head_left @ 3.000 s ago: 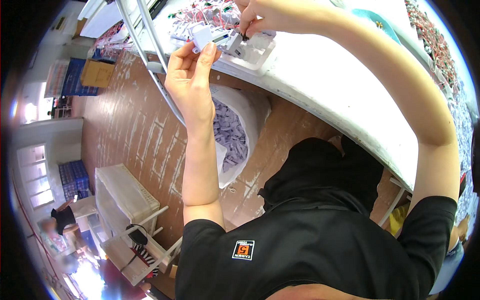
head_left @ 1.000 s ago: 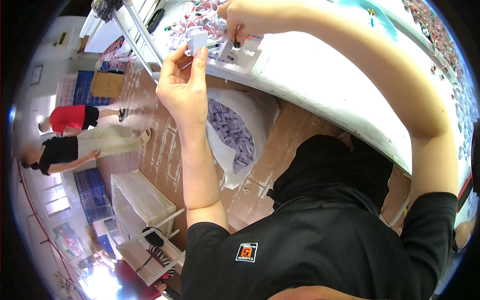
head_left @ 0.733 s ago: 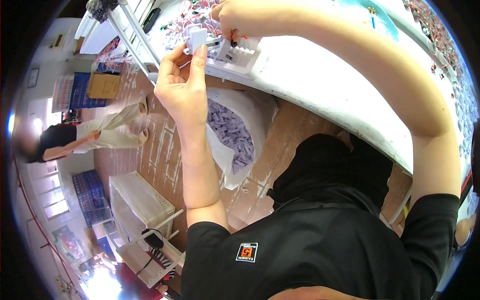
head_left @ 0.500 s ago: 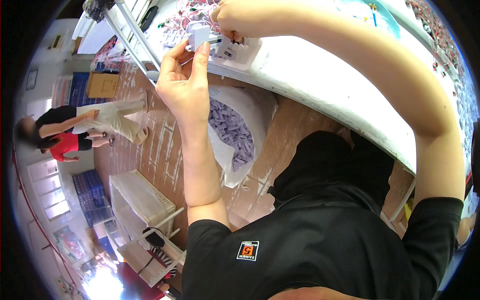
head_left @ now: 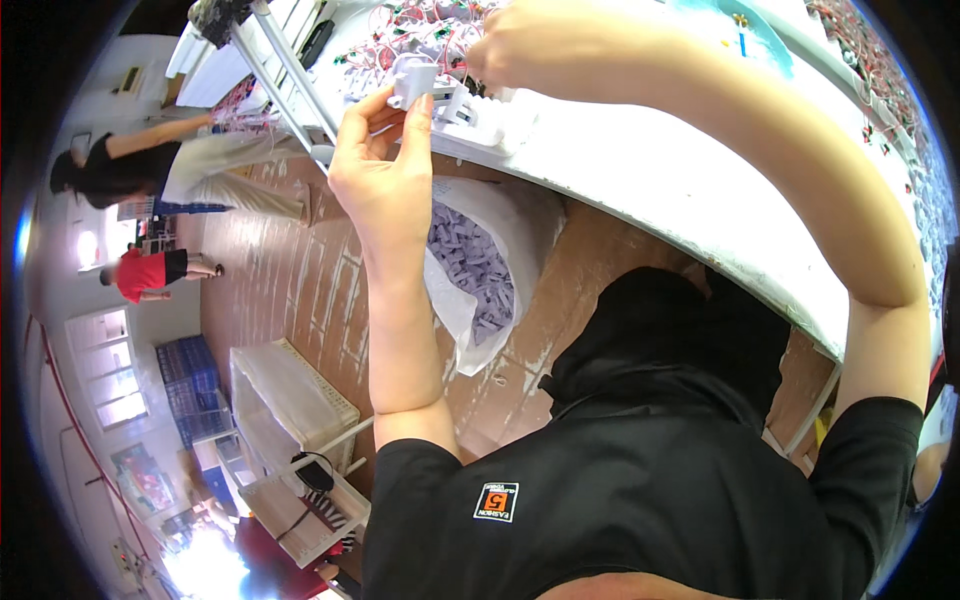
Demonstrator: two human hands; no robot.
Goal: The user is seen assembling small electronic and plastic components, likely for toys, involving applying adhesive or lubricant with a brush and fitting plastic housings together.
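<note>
My left hand [head_left: 385,165] pinches a small white plastic housing [head_left: 416,78] between thumb and fingers, at the table's near edge. Just beyond it, my right hand [head_left: 515,50] is curled with the fingers drawn together; its fingertips are mostly hidden, and what they hold cannot be made out. Beneath the two hands sits a white plastic fixture [head_left: 482,122] with dark slots. Thin red and white wires with small green parts lie in a heap [head_left: 400,40] behind my left hand.
The white table [head_left: 640,140] carries a light blue tray [head_left: 765,45] and more wired parts [head_left: 870,90]. On the floor, an open white sack [head_left: 470,265] holds many small pale pieces. Metal poles [head_left: 285,70], a white crate [head_left: 285,395] and two people stand at left.
My right hand has moved a little up and right from the fixture. My left hand still holds the white housing. One person at left has stretched an arm toward the table.
</note>
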